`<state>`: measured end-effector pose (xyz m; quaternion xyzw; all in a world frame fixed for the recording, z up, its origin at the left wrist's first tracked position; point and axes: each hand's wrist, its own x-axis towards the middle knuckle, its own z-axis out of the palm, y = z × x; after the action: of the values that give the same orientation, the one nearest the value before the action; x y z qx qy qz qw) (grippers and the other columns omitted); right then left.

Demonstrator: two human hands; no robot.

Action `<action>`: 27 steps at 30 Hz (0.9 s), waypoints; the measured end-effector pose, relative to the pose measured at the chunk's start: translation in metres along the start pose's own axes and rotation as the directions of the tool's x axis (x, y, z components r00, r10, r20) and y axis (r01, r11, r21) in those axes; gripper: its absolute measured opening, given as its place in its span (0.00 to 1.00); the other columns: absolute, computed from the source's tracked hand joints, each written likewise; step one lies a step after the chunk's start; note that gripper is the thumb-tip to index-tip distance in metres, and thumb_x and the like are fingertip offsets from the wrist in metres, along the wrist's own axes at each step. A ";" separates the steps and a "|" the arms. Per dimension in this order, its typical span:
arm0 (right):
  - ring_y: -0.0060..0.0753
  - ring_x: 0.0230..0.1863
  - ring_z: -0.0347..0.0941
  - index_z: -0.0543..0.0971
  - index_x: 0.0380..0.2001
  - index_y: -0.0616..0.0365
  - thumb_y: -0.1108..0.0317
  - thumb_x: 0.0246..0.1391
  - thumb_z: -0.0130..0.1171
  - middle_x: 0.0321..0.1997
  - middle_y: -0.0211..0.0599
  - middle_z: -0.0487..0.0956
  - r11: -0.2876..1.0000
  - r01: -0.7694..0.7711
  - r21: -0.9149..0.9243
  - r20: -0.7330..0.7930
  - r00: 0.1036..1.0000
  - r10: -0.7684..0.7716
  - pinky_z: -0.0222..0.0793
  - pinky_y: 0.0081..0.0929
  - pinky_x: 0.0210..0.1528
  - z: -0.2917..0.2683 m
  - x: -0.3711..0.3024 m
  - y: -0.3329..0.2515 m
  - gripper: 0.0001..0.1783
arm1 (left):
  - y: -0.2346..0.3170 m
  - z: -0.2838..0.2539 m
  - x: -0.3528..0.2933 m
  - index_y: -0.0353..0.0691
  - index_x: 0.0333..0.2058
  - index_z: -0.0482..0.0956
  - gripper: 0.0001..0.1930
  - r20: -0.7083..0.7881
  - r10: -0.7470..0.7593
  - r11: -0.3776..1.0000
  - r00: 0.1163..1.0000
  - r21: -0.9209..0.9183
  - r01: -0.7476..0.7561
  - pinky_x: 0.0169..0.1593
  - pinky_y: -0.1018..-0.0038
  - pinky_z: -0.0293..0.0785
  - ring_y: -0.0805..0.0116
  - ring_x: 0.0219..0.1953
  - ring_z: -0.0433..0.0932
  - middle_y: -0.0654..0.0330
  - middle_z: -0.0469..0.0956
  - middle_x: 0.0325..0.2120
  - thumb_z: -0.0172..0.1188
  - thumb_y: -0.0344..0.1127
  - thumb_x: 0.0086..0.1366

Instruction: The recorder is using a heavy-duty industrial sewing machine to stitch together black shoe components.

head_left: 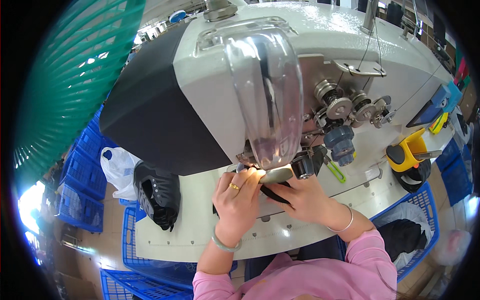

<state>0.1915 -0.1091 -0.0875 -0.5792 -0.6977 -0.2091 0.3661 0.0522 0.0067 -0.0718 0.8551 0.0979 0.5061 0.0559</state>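
Note:
Both of my hands work beneath the head of a white sewing machine point(210, 100), close to its lit needle area. My left hand point(237, 192) presses its bent fingers onto a dark shoe upper point(274, 192) with a grey-green padded part point(276, 175). From the other side, my right hand point(307, 197) grips the same upper, its thumb underneath and fingers partly behind it. Most of the upper is hidden by my hands and the machine. A clear plastic guard point(267, 95) hangs just above, and the needle itself cannot be made out.
Left on the white table point(200, 240) lies a black shoe upper point(157, 195) beside a white plastic bag point(120, 170). Green-handled snips point(335, 169) and a yellow holder point(414, 150) are to the right. Blue baskets point(430, 210) flank the table; a green fan guard point(70, 75) looms upper left.

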 end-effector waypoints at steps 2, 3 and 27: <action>0.41 0.45 0.65 0.80 0.42 0.54 0.68 0.34 0.67 0.47 0.32 0.72 0.999 -0.049 0.017 0.073 0.996 0.048 0.60 0.39 0.42 -0.004 -0.006 0.004 0.24 | -0.006 -0.006 -0.002 0.38 0.36 0.83 0.16 0.083 0.083 0.996 0.993 -0.026 -0.082 0.34 0.69 0.72 0.63 0.32 0.75 0.63 0.78 0.36 0.66 0.23 0.43; 0.41 0.45 0.65 0.80 0.42 0.54 0.68 0.34 0.67 0.47 0.32 0.72 0.999 -0.051 0.017 0.071 0.996 0.050 0.60 0.39 0.42 -0.003 -0.007 0.006 0.24 | -0.005 -0.007 0.000 0.38 0.36 0.83 0.16 0.086 0.085 0.996 0.993 -0.026 -0.083 0.34 0.69 0.72 0.63 0.32 0.75 0.63 0.78 0.36 0.66 0.23 0.43; 0.42 0.47 0.69 0.80 0.34 0.54 0.73 0.21 0.64 0.42 0.29 0.75 0.999 0.000 -0.038 -0.107 0.994 -0.004 0.62 0.40 0.39 0.010 -0.008 0.013 0.25 | 0.001 -0.020 0.011 0.37 0.38 0.81 0.19 0.245 0.076 0.997 0.967 0.006 -0.079 0.37 0.70 0.76 0.62 0.36 0.75 0.63 0.76 0.38 0.64 0.20 0.43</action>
<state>0.2019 -0.1042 -0.1015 -0.5736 -0.6734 -0.2534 0.3915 0.0402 0.0079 -0.0524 0.9145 0.0607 0.3978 0.0411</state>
